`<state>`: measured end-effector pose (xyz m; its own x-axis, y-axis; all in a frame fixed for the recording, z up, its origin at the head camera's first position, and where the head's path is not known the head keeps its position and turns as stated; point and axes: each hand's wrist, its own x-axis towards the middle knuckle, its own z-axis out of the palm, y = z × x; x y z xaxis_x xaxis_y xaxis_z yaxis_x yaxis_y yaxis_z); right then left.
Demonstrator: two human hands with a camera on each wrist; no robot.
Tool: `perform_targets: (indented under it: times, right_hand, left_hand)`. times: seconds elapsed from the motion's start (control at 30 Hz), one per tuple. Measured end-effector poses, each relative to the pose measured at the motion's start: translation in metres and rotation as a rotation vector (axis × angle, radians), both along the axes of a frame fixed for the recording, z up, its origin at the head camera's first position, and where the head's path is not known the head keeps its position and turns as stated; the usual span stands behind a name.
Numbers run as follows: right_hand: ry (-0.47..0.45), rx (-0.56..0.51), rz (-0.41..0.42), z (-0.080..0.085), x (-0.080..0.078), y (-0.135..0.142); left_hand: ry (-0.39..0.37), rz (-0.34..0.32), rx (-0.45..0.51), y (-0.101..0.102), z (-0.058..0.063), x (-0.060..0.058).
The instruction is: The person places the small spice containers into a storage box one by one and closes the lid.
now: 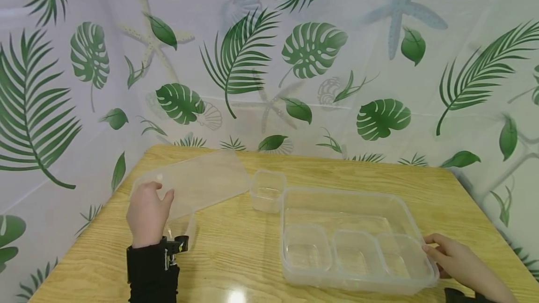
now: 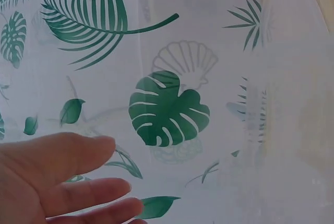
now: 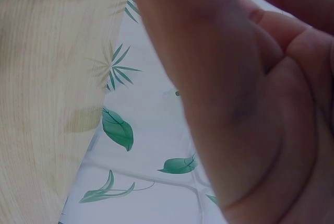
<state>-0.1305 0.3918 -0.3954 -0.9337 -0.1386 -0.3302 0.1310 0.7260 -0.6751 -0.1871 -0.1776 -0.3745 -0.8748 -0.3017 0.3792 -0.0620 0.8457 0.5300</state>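
My left hand (image 1: 147, 209) is raised over the left end of a flat, frosted plastic lid (image 1: 210, 179), its thumb and fingers spread apart. In the left wrist view, nothing shows between the fingers (image 2: 104, 187). At the right, my right hand (image 1: 456, 258) has its fingertips at the rim of a large clear plastic box (image 1: 345, 193), touching its outer side. Three small clear containers (image 1: 306, 247) stand in a row along the near side inside that box. The right wrist view shows the fingers (image 3: 209, 78) close up and none of the box.
Another small clear container (image 1: 268, 193) stands at the big box's back left corner. A clear plastic piece (image 1: 191, 230) is partly hidden behind my left wrist. The wooden table (image 1: 236, 251) ends at a leaf-printed cloth (image 1: 252, 106) at the back and sides.
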Motion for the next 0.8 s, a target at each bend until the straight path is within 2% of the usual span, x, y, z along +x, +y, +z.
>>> perform_targets:
  times: [0.3, 0.67, 0.8]
  right_hand:
    - [0.012, 0.014, -0.006, -0.001, 0.000, 0.000]
    - [0.007, 0.013, -0.008, 0.001, 0.000, -0.002]
    - [0.011, 0.016, -0.010, 0.002, 0.001, -0.003]
  left_hand:
    - [-0.137, -0.015, 0.025, -0.009, -0.007, -0.007]
    - [-0.291, -0.103, 0.005, -0.012, -0.011, -0.009]
    - [-0.321, -0.119, 0.008, -0.012, -0.011, -0.009]
